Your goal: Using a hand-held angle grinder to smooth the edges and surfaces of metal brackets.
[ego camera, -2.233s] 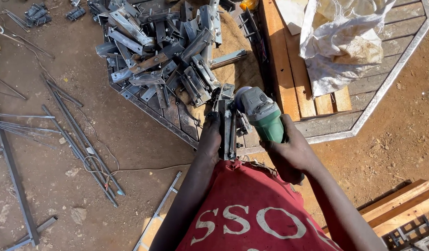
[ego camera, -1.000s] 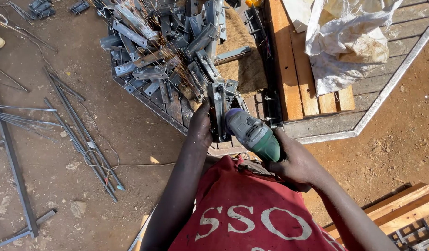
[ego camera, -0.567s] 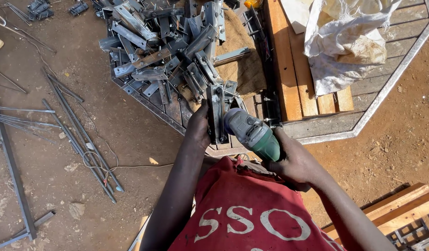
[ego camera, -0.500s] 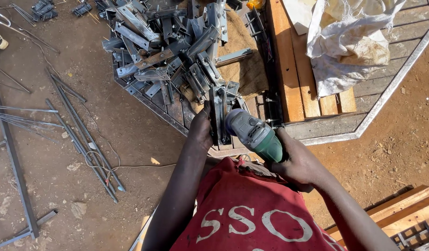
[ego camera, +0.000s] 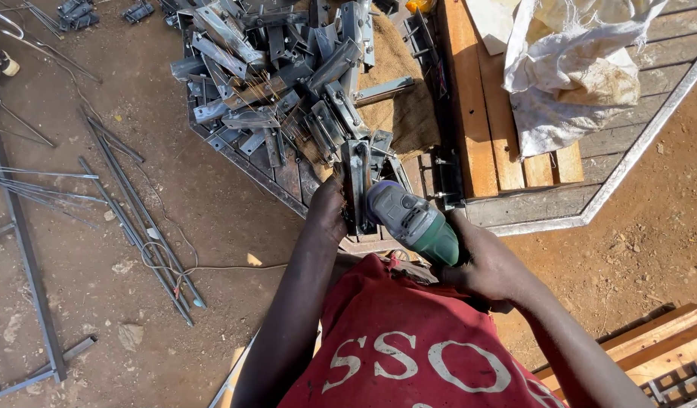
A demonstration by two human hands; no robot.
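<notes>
Moved: almost nothing since half a second ago; grinder and bracket sit where they were.
Left hand (ego camera: 327, 210): clamped on upright steel bracket (ego camera: 357, 185), just beside the grinder's head.
Right hand (ego camera: 484, 266): wrapped around green angle grinder (ego camera: 413, 221), its head against the bracket.
Beyond both hands: heap of cut brackets (ego camera: 277, 83).

Left arm: we see it bare, reaching straight forward from the shoulder.
Left hand (ego camera: 327, 209): our fingers are curled in a closed grip, knuckles up.
Right arm: bent, forearm angled inward.
Right hand (ego camera: 488, 266): wrapped tight, our grip closed, close to the left.
</notes>
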